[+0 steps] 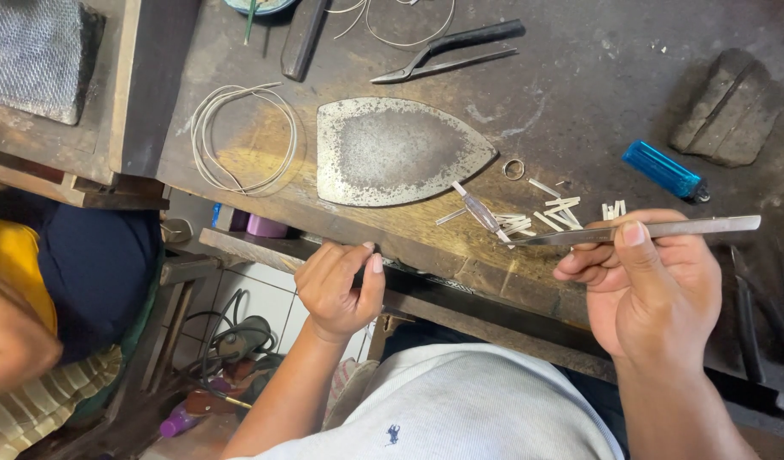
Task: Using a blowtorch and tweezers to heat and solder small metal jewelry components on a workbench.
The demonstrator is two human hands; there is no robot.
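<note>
Here tweezers point(639, 231) sit pinched in the right hand point(651, 285).

One shield-shaped grey steel plate point(392, 149) lies at the bench's centre, with one blue plastic lighter point(663, 169) at three o'clock. One small metal ring point(514, 169) sits between them, one coil of silver wire point(243, 139) at nine o'clock, and one pair of black-handled pliers point(450, 49) at twelve.

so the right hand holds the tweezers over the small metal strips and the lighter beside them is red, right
Not quite: the lighter is blue, not red, as the head view shows. The rest stands: the right hand holds the tweezers, their tip over the small metal strips on the bench.
</note>
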